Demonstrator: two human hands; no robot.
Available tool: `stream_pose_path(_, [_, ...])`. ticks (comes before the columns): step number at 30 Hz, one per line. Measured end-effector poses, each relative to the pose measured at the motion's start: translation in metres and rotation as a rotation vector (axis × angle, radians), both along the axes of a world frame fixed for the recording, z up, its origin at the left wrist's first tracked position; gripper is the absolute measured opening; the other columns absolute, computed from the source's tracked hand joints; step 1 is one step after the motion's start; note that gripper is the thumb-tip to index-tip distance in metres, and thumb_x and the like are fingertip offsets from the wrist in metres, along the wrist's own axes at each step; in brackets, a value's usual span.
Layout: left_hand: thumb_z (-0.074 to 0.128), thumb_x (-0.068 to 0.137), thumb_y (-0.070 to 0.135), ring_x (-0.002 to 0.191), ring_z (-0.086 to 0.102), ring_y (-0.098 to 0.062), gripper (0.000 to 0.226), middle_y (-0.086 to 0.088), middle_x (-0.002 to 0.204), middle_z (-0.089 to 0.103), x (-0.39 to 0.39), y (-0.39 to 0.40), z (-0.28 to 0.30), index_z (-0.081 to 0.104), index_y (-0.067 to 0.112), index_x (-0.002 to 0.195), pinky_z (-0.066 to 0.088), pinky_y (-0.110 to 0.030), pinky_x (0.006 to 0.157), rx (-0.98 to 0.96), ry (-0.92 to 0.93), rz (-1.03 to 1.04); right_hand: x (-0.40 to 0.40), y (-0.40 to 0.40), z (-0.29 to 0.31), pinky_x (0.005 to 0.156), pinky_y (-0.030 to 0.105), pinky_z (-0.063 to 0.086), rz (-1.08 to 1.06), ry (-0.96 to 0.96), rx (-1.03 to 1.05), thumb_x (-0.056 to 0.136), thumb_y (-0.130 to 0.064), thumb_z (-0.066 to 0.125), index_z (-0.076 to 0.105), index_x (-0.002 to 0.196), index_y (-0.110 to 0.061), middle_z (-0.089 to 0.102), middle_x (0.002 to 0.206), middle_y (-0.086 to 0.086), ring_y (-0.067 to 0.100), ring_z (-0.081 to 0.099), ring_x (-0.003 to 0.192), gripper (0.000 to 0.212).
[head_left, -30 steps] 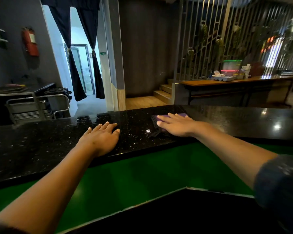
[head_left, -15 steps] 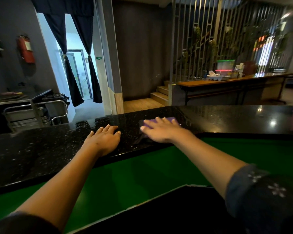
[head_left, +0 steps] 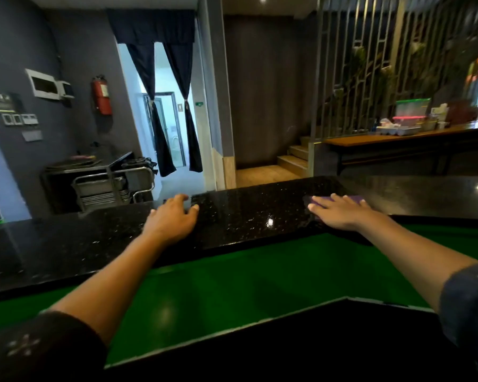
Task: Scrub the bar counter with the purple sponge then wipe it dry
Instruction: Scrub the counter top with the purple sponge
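A: Where is the purple sponge (head_left: 342,200)?

B: Flat on the black speckled counter (head_left: 254,213), toward its far edge. The right hand (head_left: 340,213) lies on top of it, palm down, covering most of it; only a purple strip shows past the knuckles and by the fingertips.

A: Is that hand gripping it?

B: No, pressing. The fingers (head_left: 319,208) are stretched out straight and lie close together over the sponge, not curled around it.

A: And the other hand?

B: The left hand (head_left: 174,219) rests palm down on the same counter, well apart from the sponge. Its fingers are loosely spread, holding nothing, with the tips reaching the far edge.

A: How does the counter look?

B: Glossy, with a bright light reflection between the two hands. A green surface (head_left: 232,279) runs below its near edge, under both forearms.
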State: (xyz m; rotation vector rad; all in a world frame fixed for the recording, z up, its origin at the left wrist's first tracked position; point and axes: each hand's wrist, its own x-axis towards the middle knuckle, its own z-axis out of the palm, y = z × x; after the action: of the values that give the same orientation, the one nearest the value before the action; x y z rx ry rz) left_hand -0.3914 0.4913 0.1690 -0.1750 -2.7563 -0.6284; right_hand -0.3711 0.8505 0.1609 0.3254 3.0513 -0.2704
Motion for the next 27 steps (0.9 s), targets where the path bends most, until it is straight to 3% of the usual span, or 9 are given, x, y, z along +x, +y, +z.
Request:
stream_pose_path(4, [0.043,0.090,0.052,0.125,0.046,-0.034,0.059,-0.016,0.138,0.047,0.010,-0.059,-0.004,0.042,0.013,0.135,0.031,-0.053,0.106,-0.077,-0.075,0.076,0.010,-0.042,0.000,0.113,0.053,-0.004,-0.011,0.014,0.009,0.089,-0.071,0.012,0.008,0.149,-0.043,-0.002,0.160,0.005,0.030,0.000,0.146,0.066])
stream_pose_path(10, [0.040,0.089,0.058,0.130,0.041,-0.031,0.066,-0.013,0.143,0.043,0.026,-0.108,-0.003,0.041,0.014,0.137,0.026,-0.052,0.109,-0.086,-0.142,0.098,0.040,-0.140,-0.014,0.112,0.051,-0.004,0.322,0.094,0.027,0.084,-0.074,0.005,0.006,0.146,-0.049,0.000,0.160,0.003,0.027,0.000,0.146,0.067])
stream_pose_path(14, [0.037,0.085,0.065,0.130,0.041,-0.030,0.071,-0.011,0.145,0.041,0.043,-0.165,0.003,0.040,0.019,0.139,0.025,-0.052,0.110,-0.118,-0.165,0.182,0.048,-0.157,-0.024,0.113,0.048,-0.004,0.479,0.167,0.061,0.082,-0.075,0.000,0.003,0.143,-0.055,0.003,0.160,-0.003,0.021,0.002,0.146,0.064])
stream_pose_path(19, [0.031,0.086,0.066,0.139,0.028,-0.023,0.074,-0.008,0.151,0.031,0.062,-0.222,-0.009,0.033,0.020,0.143,0.017,-0.047,0.114,-0.200,-0.215,0.234,0.012,-0.164,-0.010,0.113,0.047,0.002,0.380,0.096,0.020,0.088,-0.069,0.003,0.012,0.142,-0.057,0.007,0.159,-0.009,0.016,0.005,0.145,0.056])
stream_pose_path(27, [0.023,0.083,0.074,0.142,0.020,-0.021,0.079,-0.004,0.155,0.022,0.057,-0.227,-0.016,0.028,0.026,0.145,0.013,-0.045,0.113,-0.270,-0.213,0.258,-0.021,-0.225,0.005,0.112,0.053,-0.006,0.218,-0.009,-0.033,0.090,-0.069,0.008,0.008,0.147,-0.046,-0.002,0.160,0.004,0.029,-0.003,0.146,0.061])
